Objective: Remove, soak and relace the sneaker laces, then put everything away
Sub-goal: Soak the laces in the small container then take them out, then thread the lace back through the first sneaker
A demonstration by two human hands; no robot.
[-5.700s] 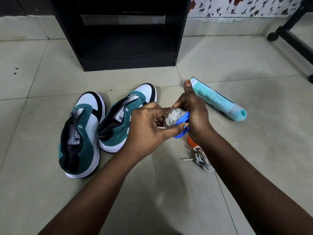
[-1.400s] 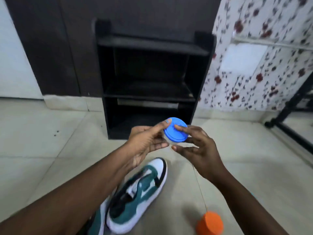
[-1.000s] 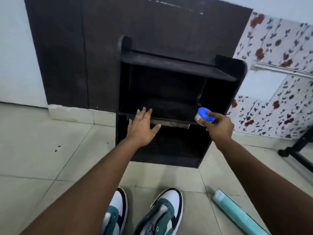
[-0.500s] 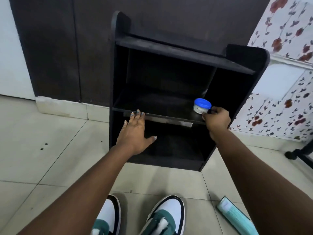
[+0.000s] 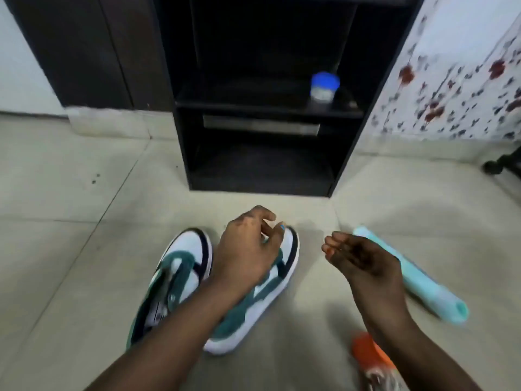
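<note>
Jar (image 5: 324, 87) stands on shelf (image 5: 253, 104), stored away. Left hand (image 5: 248, 249) over sneakers (image 5: 262, 292), fingers loosely curled, empty. Right hand (image 5: 358, 256) empty, relaxed, near tube (image 5: 431, 289), probably next pickup.

A room in a home: pale glazed floor tiles (image 5: 70, 249), a low black wooden shelf unit (image 5: 262, 153) against a dark wood panel (image 5: 93, 52), and white wallpaper with red flowers (image 5: 451, 88) to the right. Green-and-white sneakers (image 5: 183, 266) lie on the floor.
</note>
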